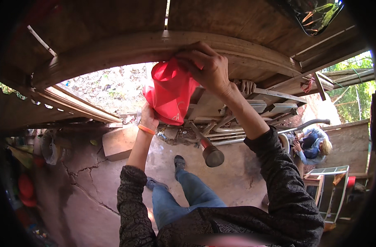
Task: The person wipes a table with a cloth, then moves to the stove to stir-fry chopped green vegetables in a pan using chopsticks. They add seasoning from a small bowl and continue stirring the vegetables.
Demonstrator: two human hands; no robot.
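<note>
Nearest my lens: both dark patterned sleeves (284,177), rising from the lower edge, cuffs bunched well below the wrists. Orange band (146,129) on the left wrist.

Beyond them, the red cloth item (171,92), held up between the two hands, left of centre, with a small pale print low on it. Fabric creased, upper part folded over. I can't tell whether it is a cap or a bag. Right hand (210,70) grasps its top right edge, fingers bent over, knuckles up. Left hand (150,116) grasps the lower left edge; I lose most of those fingertips behind the fabric.

Wooden beam (126,55) curves across just behind the right hand; contact between them I can't confirm.

Lower down: legs in blue jeans (165,203), dark shoes (179,161) on a cracked floor (101,181). Left of the feet, a tan block (118,142). Ahead of them, a post-like piece (213,157) with a round dark end and a red band, pointing toward me. Past that, stacked wooden and metal lengths (256,106).

Farther right, another person (313,144) in light blue, body bent, hands forward, near a pale-framed cabinet (326,169). Farthest: sunlit, littered ground (109,88) through the gap, green foliage (357,103) at far right.
</note>
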